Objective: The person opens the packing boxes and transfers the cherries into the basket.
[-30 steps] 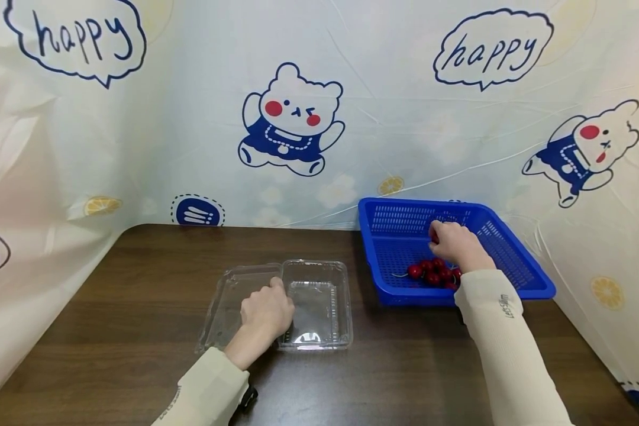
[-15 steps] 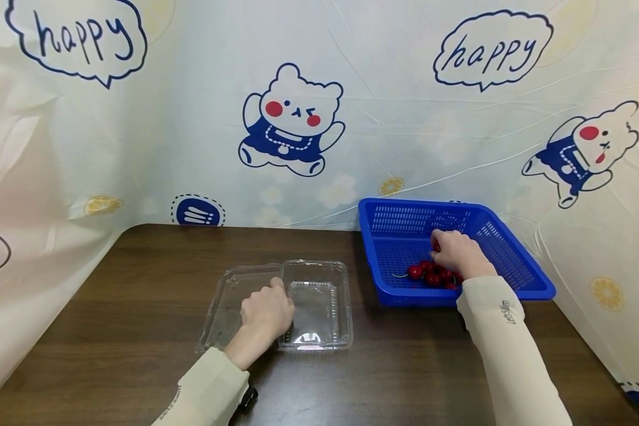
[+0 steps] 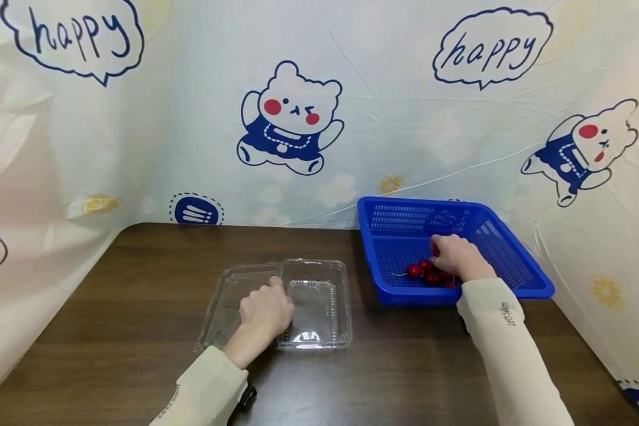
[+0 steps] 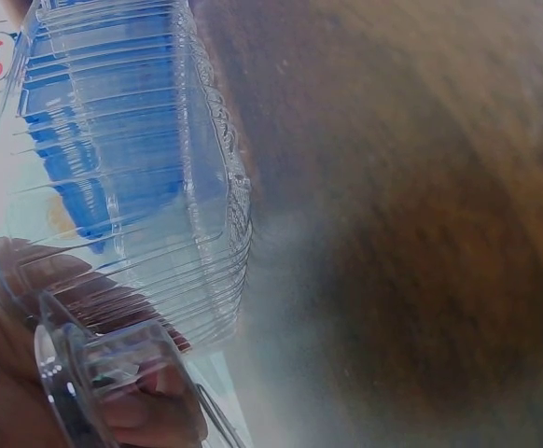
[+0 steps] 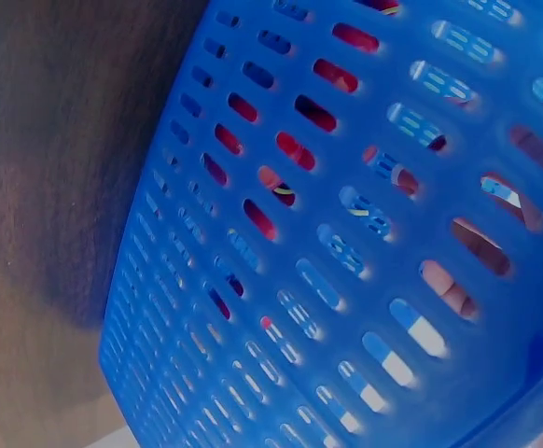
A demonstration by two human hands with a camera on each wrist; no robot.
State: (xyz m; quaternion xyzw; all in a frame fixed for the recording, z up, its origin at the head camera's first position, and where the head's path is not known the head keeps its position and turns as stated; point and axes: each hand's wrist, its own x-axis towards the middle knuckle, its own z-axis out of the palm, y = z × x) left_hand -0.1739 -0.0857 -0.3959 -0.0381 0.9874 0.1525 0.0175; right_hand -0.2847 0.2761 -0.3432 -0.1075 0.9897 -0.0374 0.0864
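In the head view my left hand (image 3: 266,307) grips the clear plastic clamshell box (image 3: 341,302) at its hinge side, between lid and base. The left wrist view shows fingers (image 4: 150,411) and thumb on either side of the box's clear wall. Inside the blue basket, my right hand (image 3: 460,257) pinches a dark red cherry (image 3: 435,252), mostly covered by the fingers. Several more cherries (image 3: 414,271) lie just below that hand on the basket floor, one with a green stem. Through the slots in the right wrist view, red cherries (image 5: 295,149) and parts of the hand show.
The blue slotted basket (image 3: 370,260) stands at the back right of the brown wooden table (image 3: 138,331). The box's open lid (image 3: 218,325) lies flat to the left of its base. A printed cloth (image 3: 394,118) hangs behind and along both sides.
My right hand has lowered a little toward the near side of the basket, over the pile, with the cherry at its fingertips. The left hand and the box stay put.
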